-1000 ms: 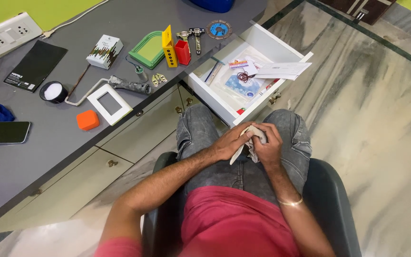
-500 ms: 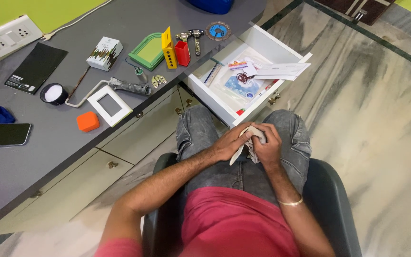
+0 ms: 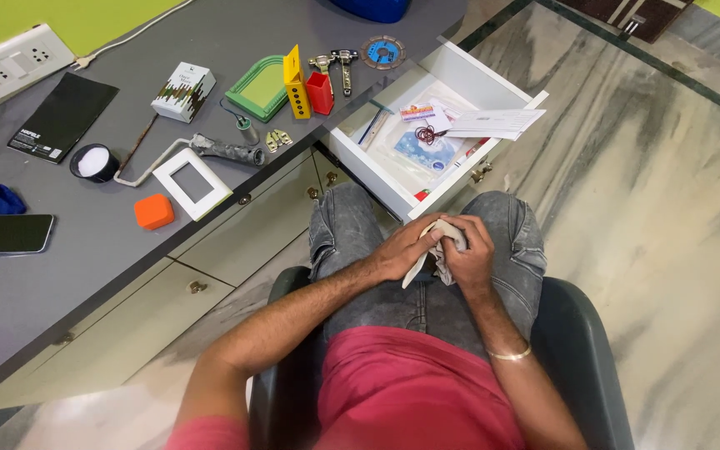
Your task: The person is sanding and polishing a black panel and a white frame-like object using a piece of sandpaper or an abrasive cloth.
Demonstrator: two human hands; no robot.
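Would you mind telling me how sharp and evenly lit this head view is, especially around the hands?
Head view: even, soft light with faint shadows; left hand and right hand on the crumpled pale cloth are sharp; mild glare on the glossy marble floor; the bottom-left corner is slightly blurred.

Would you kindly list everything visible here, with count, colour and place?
Desk: one, grey, upper left.
Drawer: one, white, open, holding papers and small packets.
Power strip: one, white, desk's far left.
Phone: one, black, left desk edge.
Switch frame: one, white, near the desk's front edge.
Orange block: one, left of the frame.
Tape roll: one, black and white, mid desk.
Paint roller: one, grey, mid desk.
Green tray: one, behind the roller.
Cutting disc: one, blue-centred, by the drawer.
Chair: one, black, under the person.
Cloth: one, pale, on the lap.
Left hand and right hand: both gripping the cloth.
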